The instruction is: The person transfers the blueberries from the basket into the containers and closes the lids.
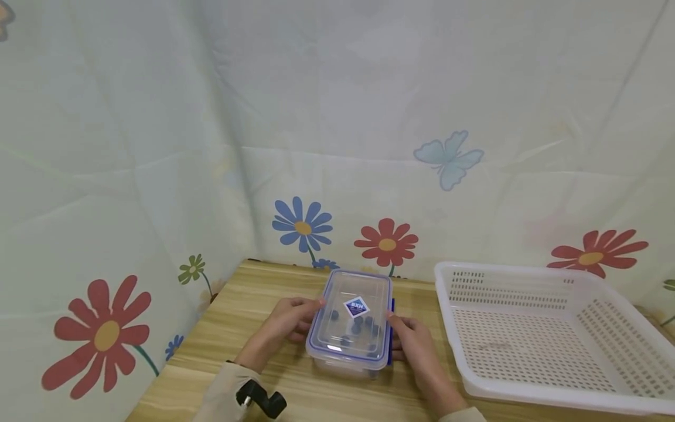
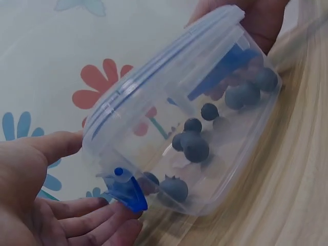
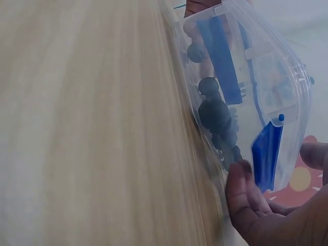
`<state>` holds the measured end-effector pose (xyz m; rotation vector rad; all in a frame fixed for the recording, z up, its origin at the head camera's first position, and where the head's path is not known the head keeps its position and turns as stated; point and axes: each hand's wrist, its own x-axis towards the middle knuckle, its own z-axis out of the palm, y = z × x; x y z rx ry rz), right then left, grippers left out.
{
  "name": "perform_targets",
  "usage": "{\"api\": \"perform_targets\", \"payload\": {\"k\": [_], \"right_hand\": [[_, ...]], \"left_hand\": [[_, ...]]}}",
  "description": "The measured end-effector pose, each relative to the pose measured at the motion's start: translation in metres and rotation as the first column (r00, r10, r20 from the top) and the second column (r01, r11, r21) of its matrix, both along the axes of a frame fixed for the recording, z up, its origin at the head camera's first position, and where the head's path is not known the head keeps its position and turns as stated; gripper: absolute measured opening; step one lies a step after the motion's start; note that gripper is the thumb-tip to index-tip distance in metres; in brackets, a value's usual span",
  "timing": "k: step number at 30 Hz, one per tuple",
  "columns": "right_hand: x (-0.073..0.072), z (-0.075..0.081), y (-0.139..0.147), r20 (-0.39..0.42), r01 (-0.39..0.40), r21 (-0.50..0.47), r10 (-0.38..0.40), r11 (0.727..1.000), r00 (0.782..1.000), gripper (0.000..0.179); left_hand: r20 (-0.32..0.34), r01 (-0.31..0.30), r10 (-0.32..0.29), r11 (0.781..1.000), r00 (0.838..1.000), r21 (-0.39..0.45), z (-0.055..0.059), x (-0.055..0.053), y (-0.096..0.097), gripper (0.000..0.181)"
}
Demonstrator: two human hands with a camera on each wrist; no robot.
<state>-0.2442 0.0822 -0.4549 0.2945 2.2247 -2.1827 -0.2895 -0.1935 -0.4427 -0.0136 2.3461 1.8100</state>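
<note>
A clear plastic food container (image 1: 352, 319) with a blue-lined lid and a BXH sticker (image 1: 357, 306) sits on the wooden table. Several blueberries (image 2: 195, 146) lie on its floor. My left hand (image 1: 287, 322) holds the left side, thumb at the lid's edge and fingers under a blue latch (image 2: 128, 192) that tilts outward. On the opposite side, my right hand (image 1: 416, 346) has its thumb at the lid rim and its fingertips beside the other blue latch (image 3: 267, 154), which also stands out from the wall. The lid lies on top of the container.
To the right stands a white perforated plastic basket (image 1: 459, 351). A curtain (image 1: 337, 117) printed with flowers and a butterfly hangs behind the table (image 1: 253, 287) and along its left side. A black strap mount (image 1: 261, 397) is on the left wrist.
</note>
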Motion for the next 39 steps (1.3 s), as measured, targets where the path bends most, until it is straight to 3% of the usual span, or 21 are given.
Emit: {"api": "perform_targets", "payload": {"k": [3,7,13,19,25,32,39], "right_hand": [[0.0,-0.002,0.0,-0.022,0.041,0.036,-0.04,0.999,0.999,0.064],[-0.002,-0.004,-0.001,-0.066,0.116,0.099,-0.11,0.988,0.992,0.063],[-0.002,0.0,-0.003,-0.108,0.177,0.092,-0.167,0.98,0.98,0.06],[0.001,0.001,-0.007,-0.155,0.178,0.07,-0.165,0.982,0.974,0.052],[0.0,-0.002,-0.008,-0.126,0.173,-0.001,-0.171,0.985,0.977,0.047],[0.003,-0.002,-0.01,-0.19,0.151,0.166,-0.119,0.974,0.975,0.062],[0.007,0.001,-0.013,-0.25,0.151,0.219,-0.094,0.964,0.964,0.059]], "left_hand": [[0.012,-0.008,0.008,1.0,1.0,0.01,0.0,-0.001,0.001,0.062],[-0.001,-0.069,0.07,0.997,0.998,0.022,0.001,-0.002,0.004,0.061],[-0.096,-0.137,0.139,0.99,0.986,0.035,0.008,-0.001,0.009,0.054],[-0.12,-0.135,0.14,0.99,0.983,0.042,0.01,0.0,0.012,0.042],[-0.143,-0.125,0.124,0.992,0.982,0.0,0.008,0.001,0.009,0.036],[-0.143,-0.115,0.112,0.993,0.983,-0.011,0.01,0.003,0.009,0.041],[-0.164,-0.105,0.103,0.994,0.981,-0.006,0.005,0.003,0.008,0.046]]}}
